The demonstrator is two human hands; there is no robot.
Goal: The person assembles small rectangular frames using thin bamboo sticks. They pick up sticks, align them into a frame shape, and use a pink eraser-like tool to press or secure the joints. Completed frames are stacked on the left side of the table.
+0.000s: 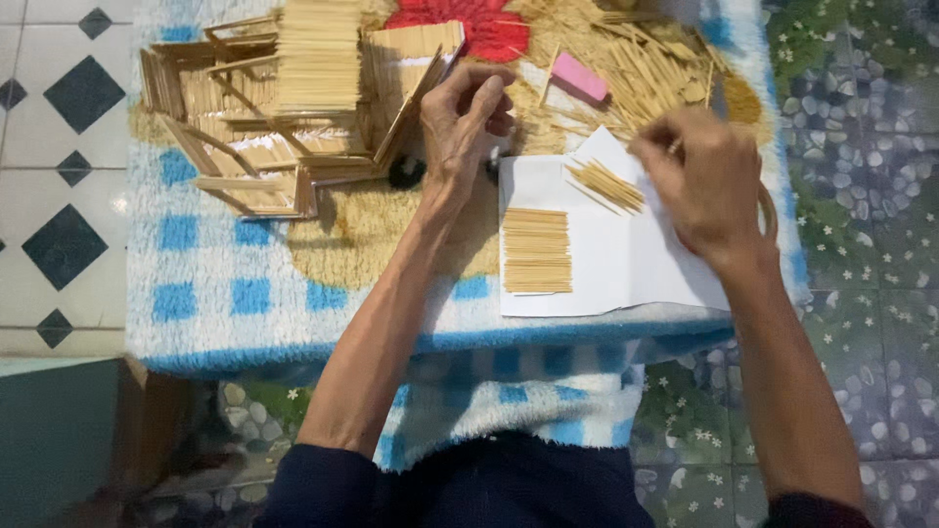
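A table is covered by a fluffy towel [225,293] checked in blue and white, with a yellow and red figure across its middle, and the cloth hangs over the near edge toward the person's lap. Left of the table the floor is white tile [59,147] with dark diamonds; right of it the floor [861,147] shows a pebble and small flower pattern. Toward the far left corner stand stick panels [274,108], flat and leaning frames built from thin sticks. A sheet of white paper [626,264] lies at the near right edge with a neat raft of sticks [536,250] on it and a small loose bundle [606,184] beyond. A loose pile of sticks [626,59] and a pink block [579,76] lie at the far right. The left hand [465,122] is curled, fingertips on a leaning panel's edge. The right hand [704,176] is bunched over the paper's far corner, pinching something thin; what it is cannot be told.
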